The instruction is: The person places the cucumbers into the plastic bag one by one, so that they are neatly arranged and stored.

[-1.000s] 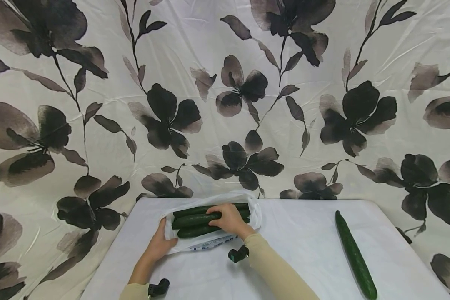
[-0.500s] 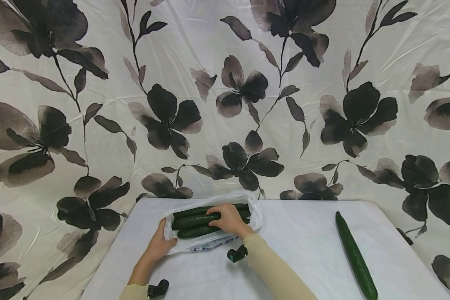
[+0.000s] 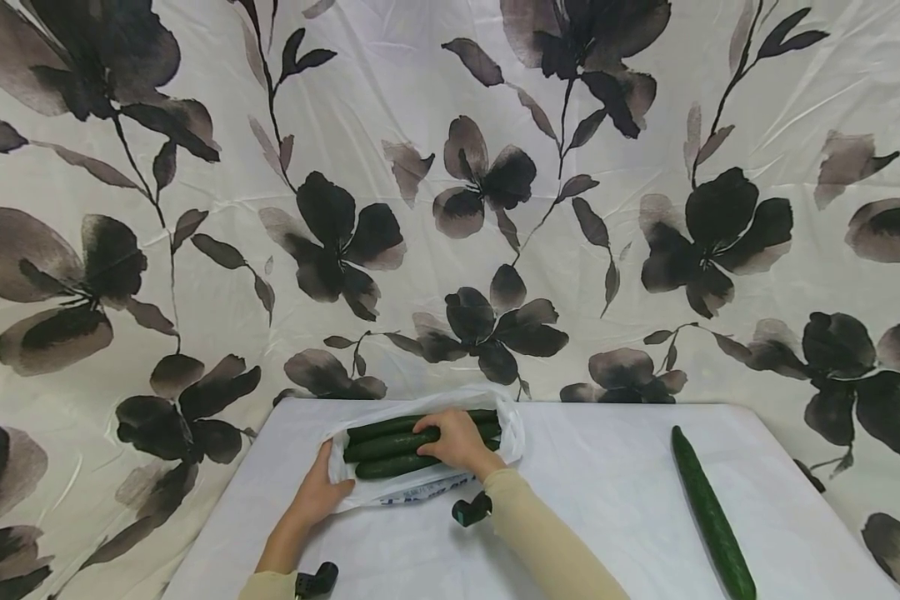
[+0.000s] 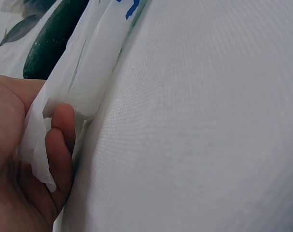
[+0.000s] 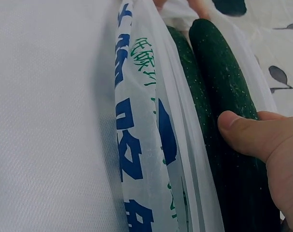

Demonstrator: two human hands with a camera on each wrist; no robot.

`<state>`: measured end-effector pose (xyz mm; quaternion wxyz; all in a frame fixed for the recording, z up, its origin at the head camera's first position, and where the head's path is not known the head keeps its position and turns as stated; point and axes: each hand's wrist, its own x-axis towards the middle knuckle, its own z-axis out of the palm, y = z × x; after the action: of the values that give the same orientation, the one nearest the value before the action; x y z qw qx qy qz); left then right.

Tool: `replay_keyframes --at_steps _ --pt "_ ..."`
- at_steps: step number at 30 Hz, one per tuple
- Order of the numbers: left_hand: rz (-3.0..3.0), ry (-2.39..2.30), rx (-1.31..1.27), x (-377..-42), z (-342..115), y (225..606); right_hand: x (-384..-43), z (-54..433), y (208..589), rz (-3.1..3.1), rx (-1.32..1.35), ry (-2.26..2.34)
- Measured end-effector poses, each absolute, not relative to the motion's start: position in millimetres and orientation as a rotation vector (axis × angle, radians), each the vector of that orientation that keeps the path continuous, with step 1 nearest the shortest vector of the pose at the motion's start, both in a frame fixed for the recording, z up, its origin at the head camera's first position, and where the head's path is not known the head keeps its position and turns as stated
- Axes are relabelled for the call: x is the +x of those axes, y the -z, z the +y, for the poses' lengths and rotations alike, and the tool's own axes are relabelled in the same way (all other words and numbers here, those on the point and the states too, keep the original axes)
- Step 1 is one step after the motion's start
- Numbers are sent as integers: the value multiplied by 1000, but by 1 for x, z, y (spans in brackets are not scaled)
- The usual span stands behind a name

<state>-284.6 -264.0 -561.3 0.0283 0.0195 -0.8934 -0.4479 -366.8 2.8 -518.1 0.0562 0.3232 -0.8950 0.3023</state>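
Note:
A white plastic bag [image 3: 513, 425] lies on its side at the table's far edge, with several dark green cucumbers inside. My left hand [image 3: 317, 493] grips the left edge of its opening; in the left wrist view the thin plastic passes between the thumb side and the curled fingers [image 4: 61, 159]. Reaching in from the right, my right hand [image 3: 457, 442] holds the middle cucumber [image 3: 382, 447] from above. The right wrist view has the thumb [image 5: 231, 122] pressed against that cucumber [image 5: 222, 67], beside another cucumber [image 5: 194, 87]. The fingers on its far side are mostly hidden.
One more cucumber [image 3: 711, 512] lies lengthwise on the white-covered table [image 3: 592, 475], towards the right. Behind the table hangs a flower-patterned cloth [image 3: 420, 275]. Black wrist cameras [image 3: 471, 509] are worn on both wrists.

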Motion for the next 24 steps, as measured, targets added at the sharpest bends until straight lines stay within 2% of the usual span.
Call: replay_keyframes --at_steps 11,24 --pt "-2747 1363 47 -282 -263 559 -366 3 518 -2674 976 -861" --pt "-2750 1370 42 -279 -263 557 -366 22 526 -2662 835 -945"
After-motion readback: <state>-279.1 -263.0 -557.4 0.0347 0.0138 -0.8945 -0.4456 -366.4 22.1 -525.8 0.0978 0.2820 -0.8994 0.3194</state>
